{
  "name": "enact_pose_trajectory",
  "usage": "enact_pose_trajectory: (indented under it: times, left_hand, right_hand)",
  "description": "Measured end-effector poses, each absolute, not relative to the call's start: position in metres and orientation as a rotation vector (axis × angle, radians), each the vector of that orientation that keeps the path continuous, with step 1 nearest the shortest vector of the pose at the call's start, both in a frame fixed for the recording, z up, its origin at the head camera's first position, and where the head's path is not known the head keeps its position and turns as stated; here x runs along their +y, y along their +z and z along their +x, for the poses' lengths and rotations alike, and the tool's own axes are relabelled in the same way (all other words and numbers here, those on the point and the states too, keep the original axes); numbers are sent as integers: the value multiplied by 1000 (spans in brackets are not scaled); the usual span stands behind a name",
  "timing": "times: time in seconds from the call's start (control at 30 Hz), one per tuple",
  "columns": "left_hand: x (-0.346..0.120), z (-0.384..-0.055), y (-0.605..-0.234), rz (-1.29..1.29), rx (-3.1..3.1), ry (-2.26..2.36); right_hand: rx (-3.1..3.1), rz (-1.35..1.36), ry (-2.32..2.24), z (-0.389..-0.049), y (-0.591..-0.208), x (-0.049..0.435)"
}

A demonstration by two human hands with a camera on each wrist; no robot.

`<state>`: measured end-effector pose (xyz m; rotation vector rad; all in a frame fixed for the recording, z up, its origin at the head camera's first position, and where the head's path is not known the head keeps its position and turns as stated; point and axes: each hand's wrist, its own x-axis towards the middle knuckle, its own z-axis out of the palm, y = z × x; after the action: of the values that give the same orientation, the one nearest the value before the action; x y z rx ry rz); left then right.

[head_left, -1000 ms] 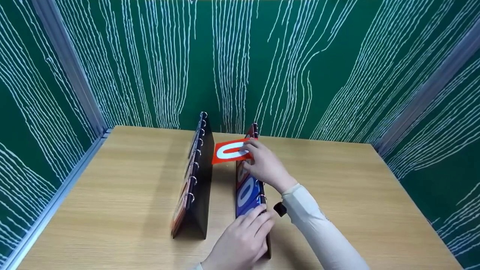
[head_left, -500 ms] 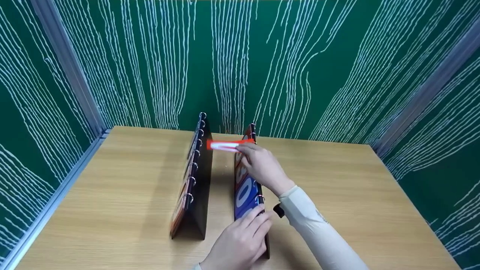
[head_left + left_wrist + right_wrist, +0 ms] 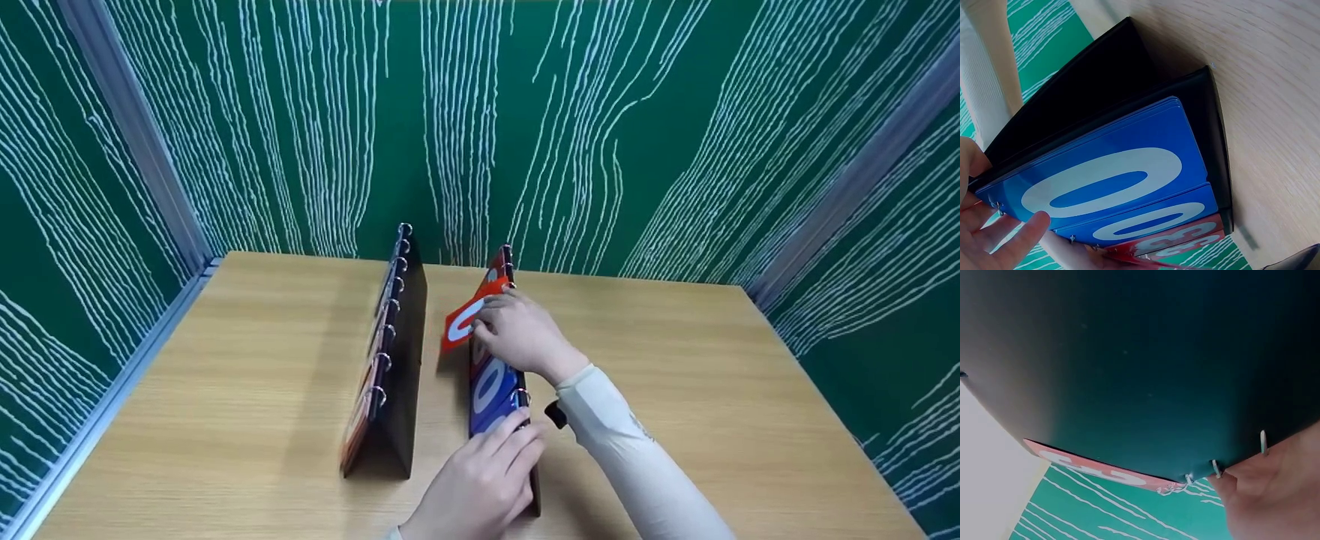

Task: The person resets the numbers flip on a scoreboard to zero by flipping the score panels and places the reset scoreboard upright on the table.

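My left hand [image 3: 480, 476] grips the near top edge of the right-hand flip scoreboard [image 3: 491, 409], fingers and thumb on opposite sides of it. Blue cards with a white 0 [image 3: 1103, 180] hang from its rings in the left wrist view, and red cards [image 3: 1182, 239] follow farther along. My right hand [image 3: 525, 330] holds a red card [image 3: 456, 330] with a white 0, which slants out from the scoreboard's left face. In the right wrist view this hand [image 3: 1278, 489] is at the ringed edge, below the scoreboard's black back [image 3: 1129, 371].
A second flip scoreboard [image 3: 405, 382] stands to the left, its black side facing the first across a narrow gap. Both stand on a wooden table [image 3: 660, 360]. Green walls with white wavy lines [image 3: 465, 112] enclose the table's back and sides.
The red card has swung from sticking out leftward, through edge-on, to slanting down against the scoreboard's left side. My right hand moved down slightly with it; the left hand stayed put.
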<state>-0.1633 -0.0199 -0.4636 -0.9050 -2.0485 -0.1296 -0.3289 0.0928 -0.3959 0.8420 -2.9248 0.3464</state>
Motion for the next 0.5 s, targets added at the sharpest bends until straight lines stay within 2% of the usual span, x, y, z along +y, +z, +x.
enact_pose_trajectory:
  times: [0.5]
  left_hand:
    - [-21,-165,-463,-929,-2029,-151]
  right_hand:
    - [-2913,917,195,-331,-397,89]
